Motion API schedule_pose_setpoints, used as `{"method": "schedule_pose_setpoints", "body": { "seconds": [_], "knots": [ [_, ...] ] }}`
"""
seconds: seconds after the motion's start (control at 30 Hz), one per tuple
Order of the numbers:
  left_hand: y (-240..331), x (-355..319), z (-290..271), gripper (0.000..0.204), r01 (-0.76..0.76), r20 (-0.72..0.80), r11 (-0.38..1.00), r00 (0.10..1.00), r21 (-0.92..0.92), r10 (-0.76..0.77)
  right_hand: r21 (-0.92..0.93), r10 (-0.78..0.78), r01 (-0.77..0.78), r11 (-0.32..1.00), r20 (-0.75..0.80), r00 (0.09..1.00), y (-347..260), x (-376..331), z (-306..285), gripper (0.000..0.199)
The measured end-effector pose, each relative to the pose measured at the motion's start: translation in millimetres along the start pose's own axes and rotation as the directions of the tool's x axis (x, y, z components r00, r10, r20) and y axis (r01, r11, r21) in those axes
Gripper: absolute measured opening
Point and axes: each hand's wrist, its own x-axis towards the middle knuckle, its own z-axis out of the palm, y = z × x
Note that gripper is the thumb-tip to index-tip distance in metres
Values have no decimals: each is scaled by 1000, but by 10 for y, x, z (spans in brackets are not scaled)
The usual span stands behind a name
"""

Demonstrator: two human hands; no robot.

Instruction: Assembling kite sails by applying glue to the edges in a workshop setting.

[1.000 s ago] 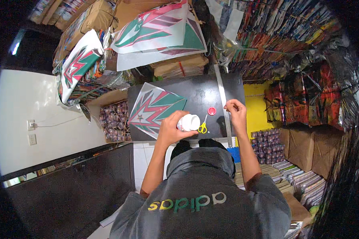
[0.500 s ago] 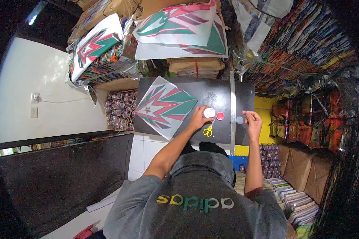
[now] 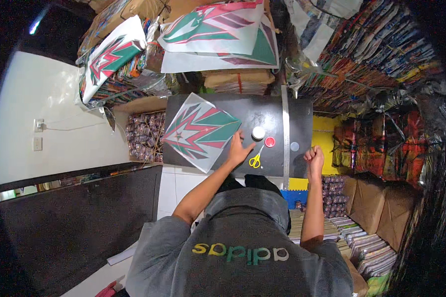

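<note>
- Dark tabletop (image 3: 257, 110): its surface shows from the jar up to the far edge; 1 long metallic strip (image 3: 285, 133) crosses it and runs past the near edge.
- Diamond-shaped sheet (image 3: 201, 131) on the left side, lower corner at the near edge.
- Left hand (image 3: 239, 149): open, thumb spread, fingertips at the sheet's right edge (contact: can't tell).
- Right hand (image 3: 314, 156): fingers curled closed by the right edge; contents, if any, hidden.
- White jar (image 3: 258, 132) upright, round red lid (image 3: 269, 142) just beside.
- Scissors (image 3: 255, 160): 2 yellow loops.
- Translucent disc (image 3: 295, 146), right of the strip.
</note>
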Motion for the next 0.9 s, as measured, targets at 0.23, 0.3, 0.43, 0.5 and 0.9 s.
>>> {"method": "schedule_pose_setpoints", "body": {
  "seconds": [0.23, 0.3, 0.43, 0.5, 0.9],
  "knots": [
    [-1013, -578, -953, 19, 321, 13, 860, 939, -397, -345, -206, 89, -104, 973, -79, 993, 440, 251, -78, 32],
    [-1717, -793, -1268, 22, 367, -141, 882, 897, -295, -420, -381, 63, -43, 924, 40, 997, 564, 356, 146, 22],
    [-1840, -941, -1573, 35, 866, 45, 477, 487, -149, -872, -301, 33, -79, 950, -157, 987, 528, 283, 360, 15],
    [-1784, -978, -1582, 38, 881, 114, 438, 461, -179, -880, -216, 22, -63, 974, -189, 982, 605, 377, 140, 17],
    [-2274, -927, -1527, 23, 830, 389, 346, 521, -437, -760, -335, -19, -14, 942, -95, 995, 768, 10, 670, 22]
  ]
}}
